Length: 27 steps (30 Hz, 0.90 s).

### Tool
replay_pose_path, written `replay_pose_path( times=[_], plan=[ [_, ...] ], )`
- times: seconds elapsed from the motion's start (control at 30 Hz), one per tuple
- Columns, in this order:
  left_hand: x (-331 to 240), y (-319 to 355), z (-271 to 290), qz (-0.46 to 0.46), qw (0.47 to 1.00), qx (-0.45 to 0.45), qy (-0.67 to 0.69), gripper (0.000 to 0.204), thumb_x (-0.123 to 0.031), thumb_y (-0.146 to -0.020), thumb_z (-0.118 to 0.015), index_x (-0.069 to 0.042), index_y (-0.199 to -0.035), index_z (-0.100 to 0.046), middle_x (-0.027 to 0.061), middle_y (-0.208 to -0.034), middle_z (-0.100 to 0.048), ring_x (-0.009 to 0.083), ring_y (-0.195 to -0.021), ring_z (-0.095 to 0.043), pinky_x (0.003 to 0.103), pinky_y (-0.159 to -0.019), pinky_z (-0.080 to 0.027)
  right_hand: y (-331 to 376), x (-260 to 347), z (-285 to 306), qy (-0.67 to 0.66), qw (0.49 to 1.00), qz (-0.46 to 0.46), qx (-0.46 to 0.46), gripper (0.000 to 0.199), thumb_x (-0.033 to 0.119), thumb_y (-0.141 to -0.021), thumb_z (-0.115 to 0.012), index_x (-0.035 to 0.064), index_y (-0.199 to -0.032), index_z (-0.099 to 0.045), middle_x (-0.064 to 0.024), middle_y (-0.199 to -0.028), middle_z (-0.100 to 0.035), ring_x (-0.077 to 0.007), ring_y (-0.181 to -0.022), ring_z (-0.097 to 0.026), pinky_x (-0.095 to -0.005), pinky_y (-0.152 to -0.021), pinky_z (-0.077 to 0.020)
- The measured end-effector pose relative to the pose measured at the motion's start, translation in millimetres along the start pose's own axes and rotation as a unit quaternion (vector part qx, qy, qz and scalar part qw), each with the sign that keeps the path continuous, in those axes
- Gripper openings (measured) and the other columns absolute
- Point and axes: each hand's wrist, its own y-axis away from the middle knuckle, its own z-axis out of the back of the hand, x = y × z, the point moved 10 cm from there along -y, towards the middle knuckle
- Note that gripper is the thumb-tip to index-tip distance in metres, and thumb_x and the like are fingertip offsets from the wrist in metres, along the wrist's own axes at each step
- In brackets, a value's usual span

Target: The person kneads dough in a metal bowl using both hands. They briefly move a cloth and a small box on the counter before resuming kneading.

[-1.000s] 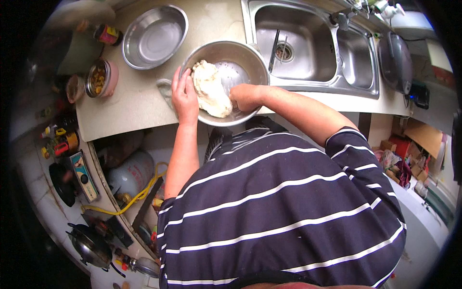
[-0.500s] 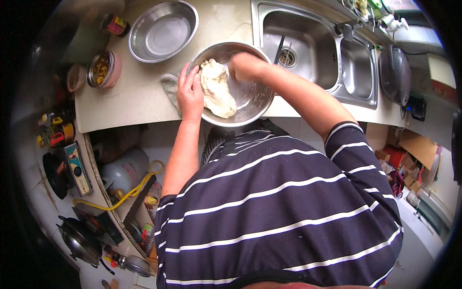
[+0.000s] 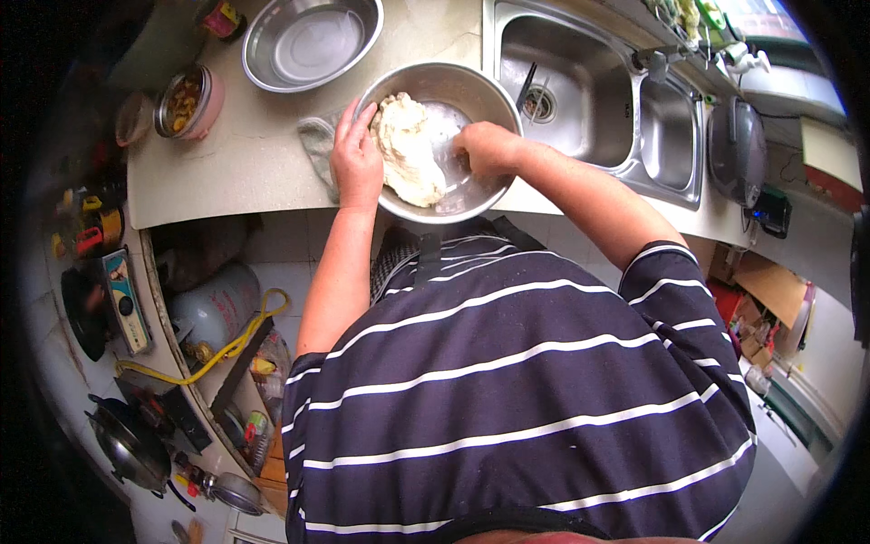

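A steel mixing bowl sits at the counter's front edge, holding a pale, lumpy mass of dough along its left side. My left hand grips the bowl's left rim, fingertips over the edge beside the dough. Inside the bowl, at its right part, my right hand is closed, knuckles up and fingers curled down, apart from the dough. What those fingers hold, if anything, is hidden. Whitish smears show on the bowl's inner wall. A grey cloth lies left of the bowl, partly behind my left hand.
Behind the bowl stands a second steel basin. A pink container of food and a jar are farther left. To the right is a double sink with chopsticks in it. A wok rests at lower left.
My right hand has moved down and to the right within the bowl, toward the near side. My left hand keeps its hold on the rim. The whole view has shifted slightly.
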Motion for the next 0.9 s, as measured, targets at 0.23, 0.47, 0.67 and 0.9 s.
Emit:
replay_pose_path(
  times=[0.23,0.47,0.67,0.9],
  plan=[
    [7.2,1.2,-1.1,0.027,0.999,-0.001,0.025,0.036,0.004,-0.093,-0.051,-0.009,-0.119,-0.071,0.0136,-0.137,-0.059,0.0271,-0.124,-0.058,0.033,-0.103,-0.045,9.9,29.4,-16.7,-0.046,0.996,0.060,0.047,0.022,0.003,-0.075,-0.060,0.0026,-0.091,-0.074,-0.0185,-0.091,-0.072,-0.0315,-0.089,-0.070,-0.0377,-0.080,-0.0535],
    [3.6,1.5,0.9,0.015,1.000,-0.016,0.022,0.037,0.007,-0.089,-0.051,-0.007,-0.117,-0.070,0.0144,-0.135,-0.060,0.0294,-0.123,-0.059,0.035,-0.104,-0.046,27.0,-16.8,40.8,-0.566,0.821,0.014,-0.073,0.013,0.009,-0.082,-0.075,0.0064,-0.090,-0.065,0.0038,-0.083,-0.061,-0.0070,-0.077,-0.057,-0.0231,-0.076,-0.0463],
    [9.1,2.3,-0.5,0.024,0.998,-0.018,0.051,0.037,0.006,-0.089,-0.051,-0.007,-0.119,-0.070,0.0144,-0.136,-0.059,0.0295,-0.123,-0.059,0.035,-0.104,-0.046,19.8,36.8,53.9,-0.436,0.868,0.082,-0.225,0.012,0.005,-0.080,-0.074,0.0060,-0.091,-0.071,-0.0022,-0.081,-0.068,-0.0127,-0.076,-0.065,-0.0283,-0.072,-0.0522],
    [7.2,2.2,-0.2,0.013,0.999,-0.009,0.030,0.037,0.005,-0.092,-0.050,-0.008,-0.120,-0.070,0.0144,-0.137,-0.059,0.0287,-0.124,-0.058,0.034,-0.103,-0.046,38.8,89.0,54.3,-0.035,0.895,0.201,-0.398,0.022,0.012,-0.081,-0.067,0.0084,-0.103,-0.069,-0.0108,-0.109,-0.067,-0.0338,-0.103,-0.063,-0.0401,-0.089,-0.0527]
  ],
)
